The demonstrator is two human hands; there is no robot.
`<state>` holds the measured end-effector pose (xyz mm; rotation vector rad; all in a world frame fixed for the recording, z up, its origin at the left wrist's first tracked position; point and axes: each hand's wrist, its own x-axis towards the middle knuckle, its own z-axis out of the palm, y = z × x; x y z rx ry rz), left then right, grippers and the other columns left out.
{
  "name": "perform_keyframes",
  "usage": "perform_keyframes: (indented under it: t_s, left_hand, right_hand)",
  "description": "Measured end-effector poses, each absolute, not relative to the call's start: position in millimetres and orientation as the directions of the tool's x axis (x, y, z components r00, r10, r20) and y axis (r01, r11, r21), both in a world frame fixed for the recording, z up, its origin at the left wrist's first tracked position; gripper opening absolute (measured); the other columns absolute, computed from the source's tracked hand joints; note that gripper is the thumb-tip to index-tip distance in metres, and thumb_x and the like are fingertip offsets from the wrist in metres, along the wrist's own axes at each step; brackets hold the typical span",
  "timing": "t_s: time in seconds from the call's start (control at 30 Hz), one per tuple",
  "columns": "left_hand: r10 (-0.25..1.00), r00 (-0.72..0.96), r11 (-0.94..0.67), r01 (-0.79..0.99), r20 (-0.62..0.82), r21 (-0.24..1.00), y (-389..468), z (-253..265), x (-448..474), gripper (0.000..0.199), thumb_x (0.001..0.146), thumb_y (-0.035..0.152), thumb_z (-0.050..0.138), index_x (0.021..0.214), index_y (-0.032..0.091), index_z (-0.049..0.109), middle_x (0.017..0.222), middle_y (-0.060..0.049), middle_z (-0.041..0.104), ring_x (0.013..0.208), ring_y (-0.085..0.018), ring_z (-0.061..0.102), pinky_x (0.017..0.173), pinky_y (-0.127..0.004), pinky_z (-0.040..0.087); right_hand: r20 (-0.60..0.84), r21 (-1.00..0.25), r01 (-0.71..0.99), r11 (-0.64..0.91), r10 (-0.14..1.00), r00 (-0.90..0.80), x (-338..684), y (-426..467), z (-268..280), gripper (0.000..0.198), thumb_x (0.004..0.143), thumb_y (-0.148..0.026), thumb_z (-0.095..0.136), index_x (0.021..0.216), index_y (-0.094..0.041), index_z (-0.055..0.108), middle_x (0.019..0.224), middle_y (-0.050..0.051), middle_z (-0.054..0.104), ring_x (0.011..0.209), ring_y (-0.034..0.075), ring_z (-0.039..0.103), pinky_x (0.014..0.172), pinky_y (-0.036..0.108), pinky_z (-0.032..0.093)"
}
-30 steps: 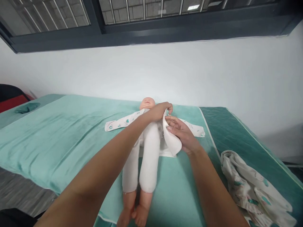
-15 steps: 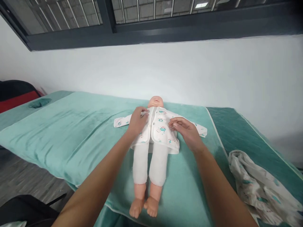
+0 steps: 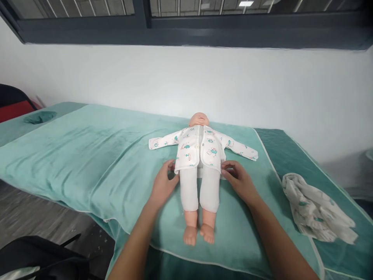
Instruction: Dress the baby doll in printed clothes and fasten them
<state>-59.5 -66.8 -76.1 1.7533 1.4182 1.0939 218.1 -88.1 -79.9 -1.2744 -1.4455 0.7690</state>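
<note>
A baby doll lies on its back with its head toward the wall. It wears a white printed baby jacket, unfastened down the front, with both sleeves spread outward and white covering on the legs. At the jacket's lower left corner, my left hand has its fingers and thumb curled around the hem edge. Opposite it, my right hand pinches the lower right side of the hem. Some fingertips are partly hidden by the cloth. The doll's bare feet point toward me.
A crumpled white printed cloth lies to the right on the bed's green cover. Behind the bed rises a white wall under a dark window frame. A black bag is at the lower left.
Both hands have moved from the jacket's chest and side down to its lower hem corners. The jacket front lies flatter. The camera view has shifted, so the doll appears further right.
</note>
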Motion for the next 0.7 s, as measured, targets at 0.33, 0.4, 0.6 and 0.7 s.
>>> perform_keyframes:
  t_s: [0.33,0.4,0.6,0.7]
  left_hand:
    - [0.946,0.024,-0.254,0.675,0.324,0.693,-66.9,-81.6,-52.5,0.033,0.086,0.018,0.046,0.115,0.023,0.06,0.084,-0.002,0.067,0.078,-0.02,0.06,0.075,-0.031,0.044]
    - [0.939,0.0,-0.259,0.657,0.344,0.708,-68.6,-84.1,-55.0,0.034,0.084,0.016,0.045,0.114,0.022,0.06,0.077,0.0,0.062,0.073,-0.019,0.057,0.07,-0.029,0.042]
    - [0.938,0.019,-0.264,0.684,0.345,0.681,-67.8,-86.3,-57.1,0.035,0.083,0.017,0.045,0.113,0.023,0.061,0.075,0.0,0.061,0.07,-0.019,0.056,0.067,-0.029,0.039]
    - [0.941,0.015,-0.26,0.671,0.338,0.694,-67.1,-86.4,-57.0,0.034,0.082,0.017,0.046,0.112,0.024,0.062,0.074,0.0,0.061,0.071,-0.019,0.056,0.067,-0.029,0.04]
  right_hand:
    - [0.278,-0.672,0.74,-0.005,0.925,0.259,203.6,-100.1,-93.0,0.022,0.082,-0.032,0.053,0.102,-0.023,0.056,0.088,0.003,0.066,0.075,0.021,0.057,0.071,0.035,0.043]
    - [0.26,-0.673,0.74,-0.022,0.929,0.265,204.1,-103.8,-91.5,0.022,0.08,-0.029,0.053,0.101,-0.024,0.055,0.082,0.001,0.065,0.07,0.02,0.056,0.068,0.033,0.042]
    - [0.266,-0.669,0.741,-0.049,0.916,0.301,204.1,-113.3,-92.7,0.032,0.076,-0.028,0.052,0.107,-0.024,0.054,0.071,-0.003,0.056,0.067,0.02,0.054,0.064,0.031,0.039]
    - [0.267,-0.696,0.716,-0.051,0.907,0.324,203.7,-112.4,-93.7,0.035,0.075,-0.028,0.052,0.11,-0.023,0.055,0.072,-0.003,0.055,0.067,0.02,0.054,0.065,0.032,0.04]
